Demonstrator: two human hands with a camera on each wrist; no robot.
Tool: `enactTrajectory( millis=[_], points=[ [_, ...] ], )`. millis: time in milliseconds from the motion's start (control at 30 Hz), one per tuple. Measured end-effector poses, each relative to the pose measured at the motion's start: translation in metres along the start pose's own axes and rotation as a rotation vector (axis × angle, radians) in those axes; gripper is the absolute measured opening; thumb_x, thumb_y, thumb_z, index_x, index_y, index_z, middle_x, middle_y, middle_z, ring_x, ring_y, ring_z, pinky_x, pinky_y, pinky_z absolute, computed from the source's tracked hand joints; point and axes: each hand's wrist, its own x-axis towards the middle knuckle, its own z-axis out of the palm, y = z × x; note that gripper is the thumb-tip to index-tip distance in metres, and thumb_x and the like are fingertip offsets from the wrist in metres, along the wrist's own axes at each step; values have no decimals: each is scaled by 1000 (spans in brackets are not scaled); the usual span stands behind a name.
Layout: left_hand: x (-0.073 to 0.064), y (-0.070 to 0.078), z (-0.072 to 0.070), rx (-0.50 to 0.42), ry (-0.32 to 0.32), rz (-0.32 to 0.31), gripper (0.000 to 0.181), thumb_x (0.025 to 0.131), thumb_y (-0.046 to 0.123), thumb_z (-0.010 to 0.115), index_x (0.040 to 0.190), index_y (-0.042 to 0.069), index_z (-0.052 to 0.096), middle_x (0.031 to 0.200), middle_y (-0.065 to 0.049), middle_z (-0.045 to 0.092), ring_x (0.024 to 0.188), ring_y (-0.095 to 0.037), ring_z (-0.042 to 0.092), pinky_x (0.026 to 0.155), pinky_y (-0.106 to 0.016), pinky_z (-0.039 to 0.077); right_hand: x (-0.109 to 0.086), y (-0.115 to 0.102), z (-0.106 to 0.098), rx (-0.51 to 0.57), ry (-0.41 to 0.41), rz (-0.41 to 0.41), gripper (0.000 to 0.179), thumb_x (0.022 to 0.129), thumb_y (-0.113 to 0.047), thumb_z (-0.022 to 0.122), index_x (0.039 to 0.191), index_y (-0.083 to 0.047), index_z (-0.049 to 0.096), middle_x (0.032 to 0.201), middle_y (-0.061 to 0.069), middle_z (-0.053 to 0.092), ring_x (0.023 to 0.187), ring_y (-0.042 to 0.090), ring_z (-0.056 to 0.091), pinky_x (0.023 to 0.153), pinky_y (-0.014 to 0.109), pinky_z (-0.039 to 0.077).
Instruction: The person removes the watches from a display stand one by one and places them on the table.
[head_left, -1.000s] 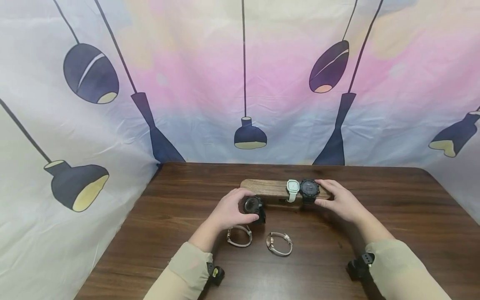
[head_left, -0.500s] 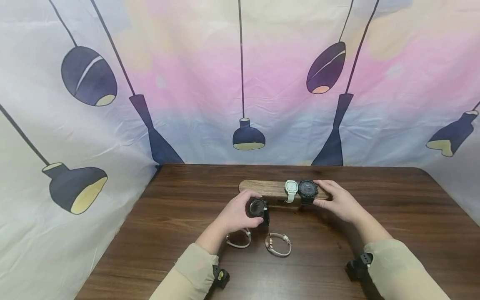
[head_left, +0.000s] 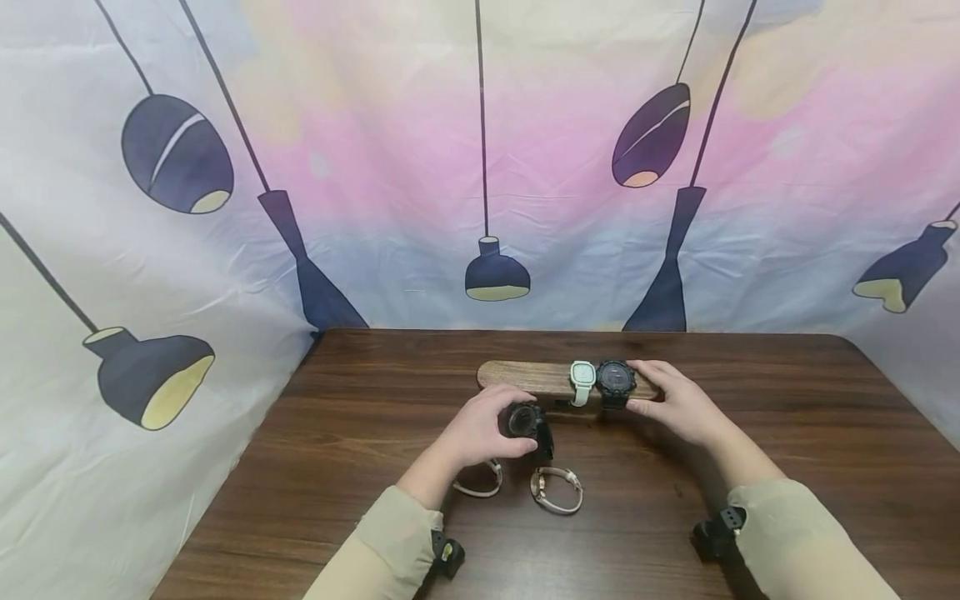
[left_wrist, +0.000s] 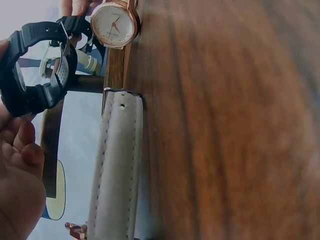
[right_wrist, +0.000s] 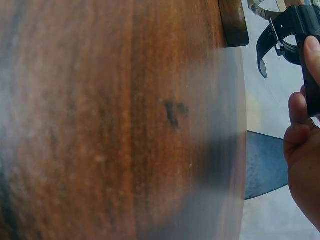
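Observation:
My left hand (head_left: 480,429) pinches a black watch (head_left: 522,420) between thumb and fingers, in front of a wooden watch stand (head_left: 525,377). In the left wrist view that black watch (left_wrist: 32,100) has its strap closed into a loop. My right hand (head_left: 678,402) grips the stand's right end, thumb in front and fingers behind. A pale mint watch (head_left: 582,375) and a second black watch (head_left: 617,379) sit side by side on the bar, close to the right fingertips. From the right wrist, the second watch's black strap (right_wrist: 267,47) hangs under the bar.
Two light-strapped watches lie on the brown table (head_left: 637,533). One watch (head_left: 557,490) shows a rose-gold case; the other watch (head_left: 480,483) is partly behind my left wrist. A printed cloth (head_left: 420,167) with painted lamps hangs behind the table.
My left hand has moved right and slightly nearer with the black watch, its face turning a little. The right hand stays on the stand's end. The mint and second black watches remain in place.

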Motion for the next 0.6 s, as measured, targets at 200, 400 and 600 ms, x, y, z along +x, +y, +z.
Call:
enactTrajectory(
  millis=[200,400,600],
  points=[
    [1,3,2,4,-10,-2,54,71,34,77,119,13,62,118,1,60,115,-17,50,96,-38,40,0,0,1,10,6,-9,67,85,-35,69,139,-4,44,134,19,43,122,41,41,97,57,31],
    [3,6,5,2,-16,-34,54,70,33,78,118,14,62,117,2,59,112,-15,50,93,-36,42,0,0,1,9,4,-6,68,85,-36,69,139,-4,44,135,19,42,123,41,40,97,58,31],
    [5,10,10,11,-7,-46,53,68,32,78,115,15,61,107,3,58,98,-13,52,86,-32,44,0,0,0,7,7,-3,67,85,-35,69,139,-4,44,134,19,43,122,42,41,96,58,32]
  ],
)
